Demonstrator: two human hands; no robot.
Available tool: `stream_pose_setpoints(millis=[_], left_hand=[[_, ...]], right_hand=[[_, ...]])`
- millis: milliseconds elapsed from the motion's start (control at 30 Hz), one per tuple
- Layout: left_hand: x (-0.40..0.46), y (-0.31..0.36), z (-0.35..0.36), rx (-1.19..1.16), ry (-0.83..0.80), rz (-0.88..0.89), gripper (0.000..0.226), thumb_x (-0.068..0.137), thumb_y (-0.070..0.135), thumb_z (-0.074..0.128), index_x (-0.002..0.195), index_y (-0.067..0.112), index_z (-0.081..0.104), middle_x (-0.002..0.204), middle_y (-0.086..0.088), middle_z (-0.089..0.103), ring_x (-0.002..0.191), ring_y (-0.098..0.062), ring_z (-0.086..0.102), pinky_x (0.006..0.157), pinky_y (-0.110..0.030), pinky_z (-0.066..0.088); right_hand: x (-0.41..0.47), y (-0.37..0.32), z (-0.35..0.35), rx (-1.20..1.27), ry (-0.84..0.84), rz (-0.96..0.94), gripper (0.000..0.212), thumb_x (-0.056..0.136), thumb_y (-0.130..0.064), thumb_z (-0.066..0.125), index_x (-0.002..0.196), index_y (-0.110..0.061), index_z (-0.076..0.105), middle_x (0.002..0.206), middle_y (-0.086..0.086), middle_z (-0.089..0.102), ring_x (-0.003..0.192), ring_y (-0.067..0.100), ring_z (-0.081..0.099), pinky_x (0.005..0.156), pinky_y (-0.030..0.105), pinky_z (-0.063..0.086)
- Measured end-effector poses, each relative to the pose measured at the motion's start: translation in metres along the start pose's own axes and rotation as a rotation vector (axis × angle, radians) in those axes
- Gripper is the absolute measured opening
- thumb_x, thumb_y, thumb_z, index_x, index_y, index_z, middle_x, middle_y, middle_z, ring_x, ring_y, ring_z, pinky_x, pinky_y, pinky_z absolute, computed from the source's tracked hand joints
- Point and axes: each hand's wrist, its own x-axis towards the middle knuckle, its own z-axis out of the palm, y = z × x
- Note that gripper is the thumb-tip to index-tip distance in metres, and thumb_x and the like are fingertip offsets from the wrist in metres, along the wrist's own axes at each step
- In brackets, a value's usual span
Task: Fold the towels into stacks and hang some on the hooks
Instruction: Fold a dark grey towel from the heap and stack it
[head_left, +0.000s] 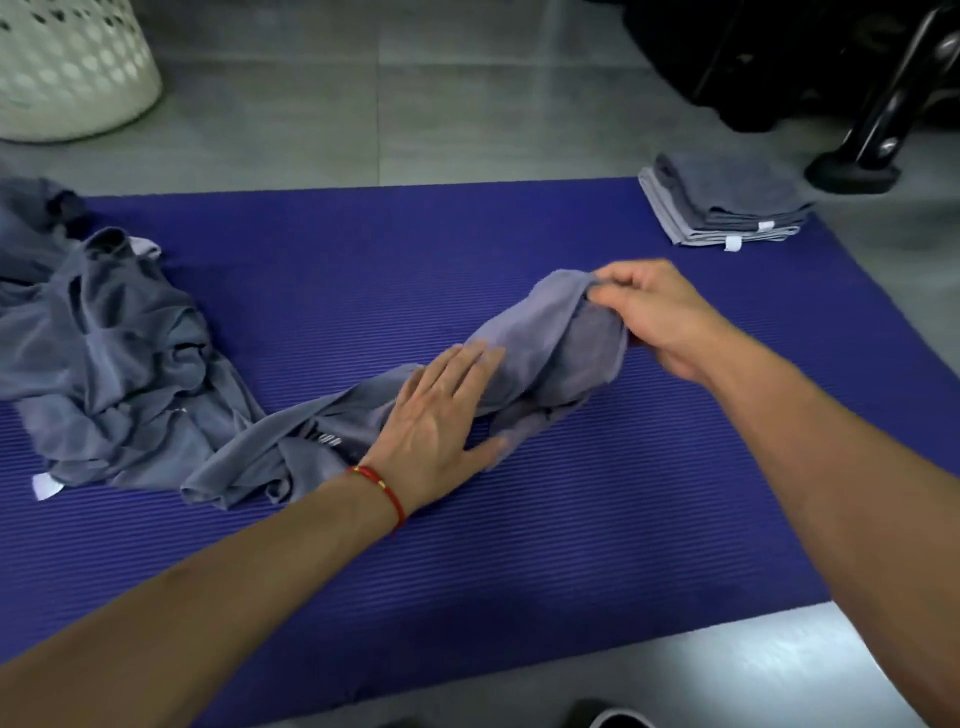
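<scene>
- Grey towels, folded, sit as one stack at the far right corner of the mat; several layers can be made out, the exact count cannot.
- Unfolded work remains: a crumpled pile of grey towels lies on the left part of the mat, spilling past its left edge.
- One towel has been drawn out toward mid-mat. It is bunched and twisted, and its near end trails back to touch the pile.
- No hooks are in view; judged from this, hanging is not yet begun. Folding appears to be at an early to middle stage.
- Left hand: fingers straight and close together, palm down, resting flat on the towel's middle. Cloth lies under the fingers and palm; the thumb sits at the towel's near edge.
- Right hand: fingers curled, pinching the towel's far right end, which is raised off the mat. Cloth bunches beneath and left of the fingertips.
- Step in hand, as a judgement: separating and spreading this towel before the first fold.
- Also present: a white perforated basket on the tiled floor, far left, and a dark stand behind the stack.
</scene>
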Motion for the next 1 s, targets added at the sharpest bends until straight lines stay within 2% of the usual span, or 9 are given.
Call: stream_pose_setpoints(millis=[100,200,300,400,533,633,767,867,1000], left_hand=[[0.035,0.016,-0.001,-0.199,-0.010,-0.058,0.093,0.080,0.063,0.060,0.157,0.032,0.018,0.156,0.003,0.039,0.144,-0.026,0.036,0.116,-0.050,0.035],[0.051,0.013,-0.002,-0.324,0.093,-0.205,0.063,0.088,0.034,0.068,0.144,0.026,0.041,0.128,-0.002,0.064,0.115,-0.029,0.060,0.095,-0.043,0.048],[0.033,0.000,0.003,-0.261,0.267,-0.306,0.043,0.090,0.015,0.064,0.131,0.015,0.053,0.124,-0.007,0.059,0.113,-0.028,0.055,0.094,-0.042,0.047],[0.003,-0.006,0.020,-0.185,0.260,-0.214,0.035,0.087,0.012,0.066,0.121,0.017,0.060,0.116,-0.002,0.059,0.107,-0.024,0.053,0.094,-0.038,0.047],[-0.013,-0.002,0.045,-0.224,0.088,-0.112,0.045,0.091,0.027,0.069,0.134,0.019,0.057,0.131,0.001,0.058,0.124,-0.020,0.051,0.103,-0.035,0.046],[-0.005,0.005,0.051,-0.199,0.039,-0.117,0.057,0.092,0.033,0.065,0.145,0.020,0.049,0.144,0.002,0.051,0.135,-0.020,0.044,0.110,-0.038,0.042],[0.002,0.004,0.047,-0.203,-0.012,-0.140,0.056,0.096,0.031,0.062,0.149,0.024,0.046,0.150,0.004,0.046,0.141,-0.016,0.036,0.116,-0.031,0.033],[-0.001,0.004,0.049,-0.233,-0.034,-0.144,0.057,0.096,0.032,0.063,0.149,0.025,0.045,0.149,0.005,0.047,0.141,-0.014,0.034,0.118,-0.025,0.028],[-0.001,0.006,0.041,-0.332,0.015,-0.248,0.056,0.092,0.041,0.067,0.143,0.026,0.048,0.137,0.011,0.055,0.131,-0.006,0.044,0.109,-0.022,0.035]], right_hand=[[0.000,-0.032,-0.001,-0.017,-0.030,-0.064,0.011,0.095,-0.013,0.066,0.099,-0.015,0.077,0.100,0.012,0.077,0.086,0.018,0.071,0.076,0.035,0.056],[0.008,-0.032,0.004,0.130,0.111,0.008,0.018,0.096,-0.010,0.064,0.108,-0.020,0.074,0.098,0.009,0.075,0.079,0.019,0.071,0.071,0.037,0.059],[0.011,0.000,0.002,0.270,0.183,0.220,0.026,0.102,0.001,0.049,0.115,-0.013,0.067,0.104,0.014,0.069,0.082,0.023,0.068,0.075,0.045,0.060],[0.004,0.044,-0.004,0.250,0.119,0.368,0.043,0.095,0.011,0.045,0.127,-0.008,0.065,0.110,0.011,0.073,0.094,0.024,0.069,0.082,0.043,0.061],[-0.003,0.077,0.001,0.168,-0.034,0.220,0.079,0.085,0.026,0.049,0.150,-0.019,0.045,0.140,-0.002,0.057,0.119,0.014,0.063,0.079,0.025,0.058],[-0.007,0.082,0.008,-0.291,-0.110,-0.054,0.089,0.088,0.010,0.065,0.155,-0.040,0.033,0.140,-0.009,0.049,0.125,0.014,0.057,0.093,0.036,0.057],[-0.012,0.083,0.021,-1.068,0.039,-0.390,0.071,0.078,-0.030,0.082,0.142,-0.040,0.051,0.116,0.001,0.039,0.106,0.026,0.045,0.086,0.047,0.047],[-0.009,0.082,0.027,-1.022,0.118,-0.626,0.023,0.086,-0.031,0.074,0.108,-0.024,0.074,0.113,0.003,0.048,0.105,0.028,0.047,0.087,0.049,0.044],[-0.002,0.031,0.013,-0.668,0.143,-0.541,0.020,0.097,-0.036,0.056,0.093,-0.018,0.066,0.096,-0.002,0.068,0.094,0.021,0.061,0.089,0.043,0.049]])
